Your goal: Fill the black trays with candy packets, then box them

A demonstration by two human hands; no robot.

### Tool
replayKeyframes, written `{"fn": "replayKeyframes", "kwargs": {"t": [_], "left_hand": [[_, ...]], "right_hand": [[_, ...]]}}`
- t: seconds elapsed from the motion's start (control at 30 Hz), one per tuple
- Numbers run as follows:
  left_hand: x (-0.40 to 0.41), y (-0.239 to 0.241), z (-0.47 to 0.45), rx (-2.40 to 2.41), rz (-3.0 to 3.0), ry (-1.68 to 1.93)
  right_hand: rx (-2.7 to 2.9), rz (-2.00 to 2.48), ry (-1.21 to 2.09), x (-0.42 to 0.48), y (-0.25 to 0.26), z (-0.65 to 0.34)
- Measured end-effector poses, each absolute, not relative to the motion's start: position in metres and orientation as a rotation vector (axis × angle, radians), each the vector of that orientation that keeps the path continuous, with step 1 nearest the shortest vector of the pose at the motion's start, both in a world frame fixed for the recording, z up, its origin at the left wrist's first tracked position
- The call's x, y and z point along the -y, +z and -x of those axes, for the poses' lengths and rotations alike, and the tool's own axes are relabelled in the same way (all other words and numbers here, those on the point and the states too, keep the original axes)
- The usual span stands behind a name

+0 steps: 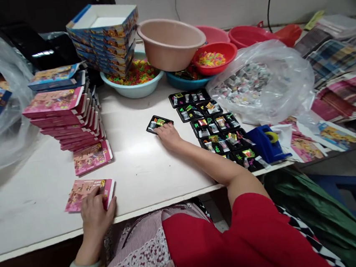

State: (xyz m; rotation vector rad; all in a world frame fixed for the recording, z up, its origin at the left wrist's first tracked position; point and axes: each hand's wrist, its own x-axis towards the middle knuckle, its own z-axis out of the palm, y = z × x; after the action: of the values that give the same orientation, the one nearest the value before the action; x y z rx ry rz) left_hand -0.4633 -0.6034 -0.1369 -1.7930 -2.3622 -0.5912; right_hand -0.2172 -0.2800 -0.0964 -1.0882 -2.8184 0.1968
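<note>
A pink printed carton (86, 192) lies flat near the table's front edge. My left hand (96, 212) rests on its near right part, fingers on top and thumb spread apart by the edge. Farther out, toward the middle, my right hand (168, 135) grips the near edge of a small black tray (153, 123). Small wrapped packets show in that tray; my fingers cover part of it. To the right of this hand, several similar filled black trays (200, 123) lie in rows.
A leaning stack of pink cartons (55, 104) stands left. Behind are open blue boxes (105, 35), a pale blue basin (136, 89) of colourful bits and a beige basin (172, 41). A plastic bag of packets (255, 84) and a blue tape dispenser (265, 144) sit right.
</note>
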Motion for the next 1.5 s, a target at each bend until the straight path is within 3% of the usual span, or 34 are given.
{"fn": "replayKeyframes", "kwargs": {"t": [0.2,0.33,0.63,0.9,1.03,1.5], "left_hand": [[0.6,-0.125,0.458,2.265,1.872,-0.567],[0.597,-0.12,0.457,2.311,1.923,-0.636],[0.589,-0.109,0.438,2.432,2.066,-1.103],[0.573,-0.084,0.441,2.715,1.675,-1.782],[0.571,-0.084,0.44,2.762,1.626,-1.979],[0.552,-0.101,0.423,2.898,1.654,-2.179]], "right_hand": [[2.811,0.925,0.357,0.323,-0.09,0.205],[2.821,1.056,0.43,0.311,-0.088,0.209],[2.775,1.099,0.482,0.311,-0.102,0.216],[2.879,0.108,0.817,0.348,-0.09,0.203],[2.873,-0.128,0.896,0.378,-0.088,0.22],[2.899,0.131,0.731,0.414,-0.132,0.246]]}}
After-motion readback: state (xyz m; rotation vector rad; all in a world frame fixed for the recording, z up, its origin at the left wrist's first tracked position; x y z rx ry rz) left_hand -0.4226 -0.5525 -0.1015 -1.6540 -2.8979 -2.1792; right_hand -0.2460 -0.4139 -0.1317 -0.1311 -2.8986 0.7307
